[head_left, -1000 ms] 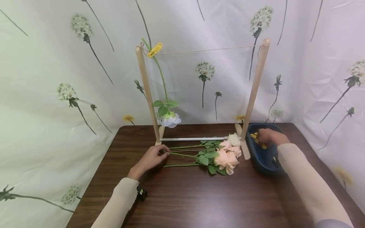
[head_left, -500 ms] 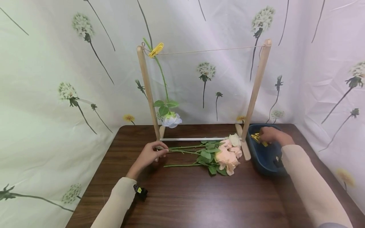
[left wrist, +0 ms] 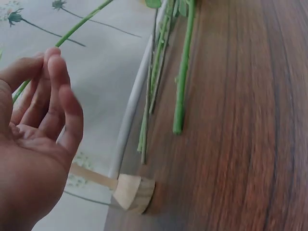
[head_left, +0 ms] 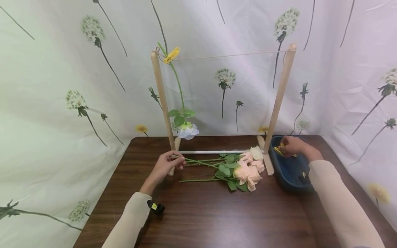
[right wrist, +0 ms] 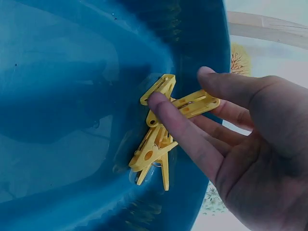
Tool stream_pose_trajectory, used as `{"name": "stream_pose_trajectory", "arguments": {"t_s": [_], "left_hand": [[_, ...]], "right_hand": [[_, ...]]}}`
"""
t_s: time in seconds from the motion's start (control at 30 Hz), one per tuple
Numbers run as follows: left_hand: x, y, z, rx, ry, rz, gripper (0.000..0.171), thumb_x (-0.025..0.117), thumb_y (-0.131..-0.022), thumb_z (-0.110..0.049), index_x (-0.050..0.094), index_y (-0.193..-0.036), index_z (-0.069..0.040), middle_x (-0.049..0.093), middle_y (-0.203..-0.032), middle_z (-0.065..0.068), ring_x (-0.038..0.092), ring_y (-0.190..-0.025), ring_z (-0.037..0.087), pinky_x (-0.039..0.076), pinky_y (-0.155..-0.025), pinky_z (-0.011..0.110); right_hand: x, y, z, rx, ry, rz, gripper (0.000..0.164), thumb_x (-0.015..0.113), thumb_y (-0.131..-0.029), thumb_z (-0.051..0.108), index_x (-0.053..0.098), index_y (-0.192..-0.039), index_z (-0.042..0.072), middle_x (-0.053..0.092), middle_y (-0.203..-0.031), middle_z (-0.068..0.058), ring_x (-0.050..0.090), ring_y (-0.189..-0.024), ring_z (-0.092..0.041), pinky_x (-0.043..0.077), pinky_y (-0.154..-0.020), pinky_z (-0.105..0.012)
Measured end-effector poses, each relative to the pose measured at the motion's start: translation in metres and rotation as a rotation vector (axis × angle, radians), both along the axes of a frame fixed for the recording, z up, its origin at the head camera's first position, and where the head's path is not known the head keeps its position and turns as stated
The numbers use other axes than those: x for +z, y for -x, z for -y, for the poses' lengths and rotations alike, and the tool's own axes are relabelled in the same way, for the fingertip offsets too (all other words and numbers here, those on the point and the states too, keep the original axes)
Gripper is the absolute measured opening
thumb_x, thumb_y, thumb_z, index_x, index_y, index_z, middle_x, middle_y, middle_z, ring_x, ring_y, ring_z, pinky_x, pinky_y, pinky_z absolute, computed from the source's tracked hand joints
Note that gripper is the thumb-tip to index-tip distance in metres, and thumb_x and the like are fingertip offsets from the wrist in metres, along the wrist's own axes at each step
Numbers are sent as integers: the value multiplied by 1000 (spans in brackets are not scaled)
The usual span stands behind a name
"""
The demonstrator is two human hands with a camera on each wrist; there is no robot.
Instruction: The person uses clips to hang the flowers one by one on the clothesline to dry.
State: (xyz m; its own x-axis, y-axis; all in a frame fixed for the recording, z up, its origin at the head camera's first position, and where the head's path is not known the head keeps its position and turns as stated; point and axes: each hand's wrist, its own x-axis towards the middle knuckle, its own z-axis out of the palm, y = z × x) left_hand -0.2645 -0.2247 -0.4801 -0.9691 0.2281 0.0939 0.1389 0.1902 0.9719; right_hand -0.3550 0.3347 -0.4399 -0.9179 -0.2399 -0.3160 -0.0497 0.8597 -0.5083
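My left hand (head_left: 165, 167) pinches the green stem of a rose (head_left: 206, 164) between thumb and fingers near its cut end. In the left wrist view, this stem (left wrist: 79, 25) is raised above the other stems (left wrist: 182, 91), which lie on the table. Peach and white blooms (head_left: 248, 170) cluster at the right end of the stems. Inside the blue basin (head_left: 286, 172), my right hand (head_left: 293, 146) is among yellow clothespins (right wrist: 153, 149). Its index finger reaches over one clothespin (right wrist: 195, 103), with the thumb apart from it in the right wrist view.
A wooden frame with two posts (head_left: 280, 93) carries a string (head_left: 229, 55) along its top and a white rod (head_left: 217, 152) low down. A pale rose (head_left: 187, 131) hangs upside down at the left, clipped by a yellow clothespin (head_left: 171, 55). Patterned cloth (head_left: 201, 27) stands behind.
My left hand has taken up a rose stem and raised its end slightly off the table. My right hand has shifted a little among the clothespins in the basin.
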Motion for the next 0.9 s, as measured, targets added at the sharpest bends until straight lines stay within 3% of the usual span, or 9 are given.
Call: {"name": "stream_pose_trajectory", "arguments": {"t_s": [0.2,0.37,0.5,0.63,0.73,0.9], "left_hand": [[2,0,-9,-140,-205,-50,20,56,-113,-21,52,-120,-3,75,-131,20,81,-94,20,67,-88,40],[3,1,-23,-230,-402,-43,11,43,-117,-23,43,-118,-12,69,-134,30,80,-107,28,65,-94,45],[6,-1,-36,-190,-446,-19,15,48,-115,-18,45,-124,-6,77,-126,19,79,-110,24,63,-101,44],[9,-3,-46,-119,-447,10,32,57,-110,-5,49,-134,15,78,-118,7,77,-110,21,62,-101,36],[11,-4,-53,-78,-408,-8,35,58,-110,-6,52,-135,17,78,-117,3,76,-110,20,62,-102,39],[14,-6,-62,-49,-341,-77,33,54,-113,-16,51,-132,11,75,-127,23,75,-116,30,62,-103,46]], "right_hand": [[-1,2,0,5,24,-89,48,67,-105,21,54,-133,-14,70,-114,-32,77,-83,-26,67,-76,-45],[2,1,1,5,9,-169,46,72,-101,22,60,-126,-15,74,-105,-28,75,-78,-23,65,-70,-41],[5,-1,2,-13,21,-228,44,74,-99,19,62,-123,-16,74,-104,-29,75,-79,-24,65,-69,-40],[8,-4,5,-21,24,-282,40,75,-99,18,65,-122,-14,73,-109,-31,75,-84,-28,65,-75,-46],[10,-5,7,-15,13,-314,40,75,-98,18,66,-123,-12,72,-116,-33,75,-90,-33,64,-80,-50],[12,-8,10,-21,-4,-345,41,77,-98,20,68,-122,-11,71,-119,-34,72,-101,-43,60,-88,-58]]}}
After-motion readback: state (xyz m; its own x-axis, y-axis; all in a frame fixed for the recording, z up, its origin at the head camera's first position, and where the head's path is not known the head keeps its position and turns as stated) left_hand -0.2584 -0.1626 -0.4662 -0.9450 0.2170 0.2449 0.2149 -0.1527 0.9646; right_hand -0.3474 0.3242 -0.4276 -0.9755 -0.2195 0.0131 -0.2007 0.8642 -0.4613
